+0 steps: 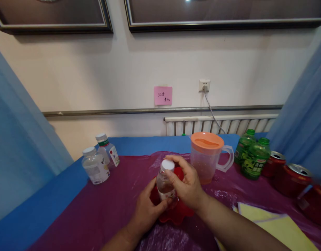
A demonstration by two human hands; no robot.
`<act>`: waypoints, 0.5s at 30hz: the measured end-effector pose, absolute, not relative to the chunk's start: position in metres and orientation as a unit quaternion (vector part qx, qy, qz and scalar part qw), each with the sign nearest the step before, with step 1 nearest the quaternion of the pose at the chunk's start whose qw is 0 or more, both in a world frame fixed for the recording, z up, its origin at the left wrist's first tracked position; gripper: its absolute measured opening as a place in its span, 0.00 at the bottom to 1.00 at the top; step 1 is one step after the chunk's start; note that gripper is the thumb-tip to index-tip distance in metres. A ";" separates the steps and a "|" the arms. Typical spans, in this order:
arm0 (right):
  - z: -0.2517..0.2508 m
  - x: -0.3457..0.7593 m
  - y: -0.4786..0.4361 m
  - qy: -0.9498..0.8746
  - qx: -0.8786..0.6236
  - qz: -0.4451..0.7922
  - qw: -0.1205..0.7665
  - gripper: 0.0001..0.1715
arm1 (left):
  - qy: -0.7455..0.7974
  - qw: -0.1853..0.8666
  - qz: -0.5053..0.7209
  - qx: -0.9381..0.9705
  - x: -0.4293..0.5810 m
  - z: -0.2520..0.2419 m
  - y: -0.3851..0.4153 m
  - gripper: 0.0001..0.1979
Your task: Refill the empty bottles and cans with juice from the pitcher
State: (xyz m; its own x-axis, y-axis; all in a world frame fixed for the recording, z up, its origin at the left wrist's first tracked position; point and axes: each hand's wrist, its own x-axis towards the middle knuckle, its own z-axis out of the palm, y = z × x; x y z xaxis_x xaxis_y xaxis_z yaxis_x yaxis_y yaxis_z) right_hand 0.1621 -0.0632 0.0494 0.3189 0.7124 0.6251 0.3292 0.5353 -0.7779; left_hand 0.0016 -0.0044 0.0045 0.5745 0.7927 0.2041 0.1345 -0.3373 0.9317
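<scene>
A small clear bottle (164, 183) with a white cap (167, 165) stands over a red dish (176, 209) at the middle of the table. My left hand (146, 209) wraps around the bottle's lower body from the left. My right hand (186, 183) curls over its upper part, fingers closed at the cap. A clear pitcher (206, 162) with an orange lid stands just behind my right hand.
Two clear white-capped bottles (96, 167) stand at the left on the blue cloth. Two green bottles (254, 157) and several red cans (291, 179) stand at the right. A yellow cloth (275, 223) lies front right. Purple plastic sheet (103, 205) covers the table.
</scene>
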 end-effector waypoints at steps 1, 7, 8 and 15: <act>0.050 0.162 -0.063 -0.563 -0.461 0.144 0.670 0.19 | 0.313 0.483 0.339 0.744 0.001 0.005 -0.005 0.36; 0.052 0.160 -0.063 -0.585 -0.466 0.111 0.655 0.18 | 0.306 0.480 0.338 0.749 0.001 0.003 -0.004 0.35; 0.051 0.159 -0.062 -0.584 -0.470 0.112 0.652 0.19 | 0.303 0.478 0.341 0.751 0.001 0.003 -0.004 0.35; 0.050 0.157 -0.057 -0.567 -0.506 0.134 0.636 0.18 | 0.312 0.464 0.343 0.755 0.002 0.008 -0.006 0.32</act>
